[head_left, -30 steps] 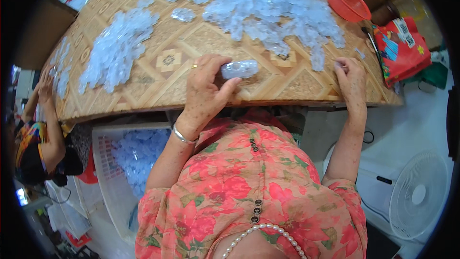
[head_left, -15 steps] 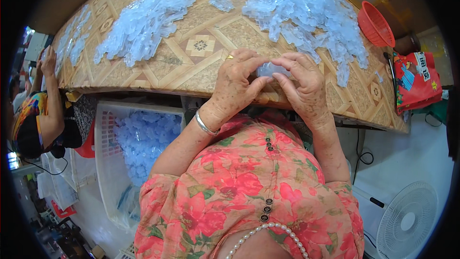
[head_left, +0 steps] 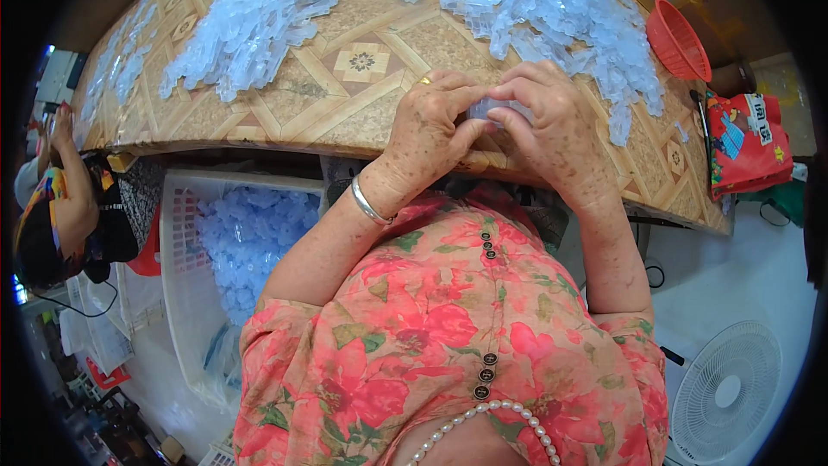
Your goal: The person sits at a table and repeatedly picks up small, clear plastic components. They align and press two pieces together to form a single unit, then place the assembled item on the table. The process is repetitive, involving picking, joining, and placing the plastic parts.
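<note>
While your left hand (head_left: 434, 123) and right hand (head_left: 559, 128) are pinching a plastic piece (head_left: 484, 109), a pile's (head_left: 552, 9) sitting past your fingers (head_left: 520, 89).

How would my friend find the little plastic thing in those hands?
Find the big wood-patterned table, then its edge nearest the flowery shirt. There the left hand and the right hand pinch a small pale-blue plastic piece, partly hidden. Other pale-blue pieces lie in heaps farther up the table, but this one alone is held between these two hands.
</note>
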The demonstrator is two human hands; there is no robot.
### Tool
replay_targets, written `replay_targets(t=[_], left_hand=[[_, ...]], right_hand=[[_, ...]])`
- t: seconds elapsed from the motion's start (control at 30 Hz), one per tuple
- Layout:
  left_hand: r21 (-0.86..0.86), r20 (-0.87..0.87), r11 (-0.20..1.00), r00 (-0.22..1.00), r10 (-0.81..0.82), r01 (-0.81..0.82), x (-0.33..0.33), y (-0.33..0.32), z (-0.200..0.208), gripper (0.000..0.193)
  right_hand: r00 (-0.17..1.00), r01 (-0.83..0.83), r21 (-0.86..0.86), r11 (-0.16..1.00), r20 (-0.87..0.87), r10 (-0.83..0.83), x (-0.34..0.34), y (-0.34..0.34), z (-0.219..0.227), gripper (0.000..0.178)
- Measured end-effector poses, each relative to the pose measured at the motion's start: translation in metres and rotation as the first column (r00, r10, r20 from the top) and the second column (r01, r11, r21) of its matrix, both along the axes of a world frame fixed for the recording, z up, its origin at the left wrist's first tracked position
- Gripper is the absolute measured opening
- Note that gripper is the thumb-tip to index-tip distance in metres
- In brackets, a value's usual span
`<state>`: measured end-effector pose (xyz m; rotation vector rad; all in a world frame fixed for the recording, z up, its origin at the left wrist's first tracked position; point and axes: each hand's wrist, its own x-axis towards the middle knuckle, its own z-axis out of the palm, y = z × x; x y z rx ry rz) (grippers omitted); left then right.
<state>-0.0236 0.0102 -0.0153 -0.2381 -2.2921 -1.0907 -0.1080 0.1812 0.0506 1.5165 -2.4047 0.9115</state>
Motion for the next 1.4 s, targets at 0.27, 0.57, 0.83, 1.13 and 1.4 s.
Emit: replay_targets(t=[0.27,0.57,0.83,1.13,1.4], left_hand=[[0.056,0.107,0.996,0.991,-0.078,0.073,-0.002,-0.003,0.007,0.044],[-0.058,0.097,0.998,0.994,0.044,-0.038,0.019,0.001,0.017,0.055],[0.102,0.324,0.994,0.946,0.003,-0.038,0.017,0.005,0.033,0.043],[0.494,0.552,0.868,0.786,-0.279,-0.039,0.0,0.003,0.037,0.037],[0.766,0.578,0.6,0.655,-0.487,-0.23,-0.008,0.004,0.046,0.039]], right_hand=[[0.984,-0.006,-0.071,0.997,0.174,0.018,-0.007,0.009,-0.01,0.019],[0.962,0.056,-0.154,0.986,0.272,-0.013,0.0,0.009,-0.007,0.038],[0.864,0.185,-0.169,0.968,0.497,-0.079,-0.001,0.024,-0.022,0.035],[0.693,0.137,-0.012,0.99,0.716,-0.087,-0.008,0.017,-0.02,0.037],[0.412,0.066,0.167,0.984,0.893,-0.179,-0.014,0.011,-0.003,0.034]])
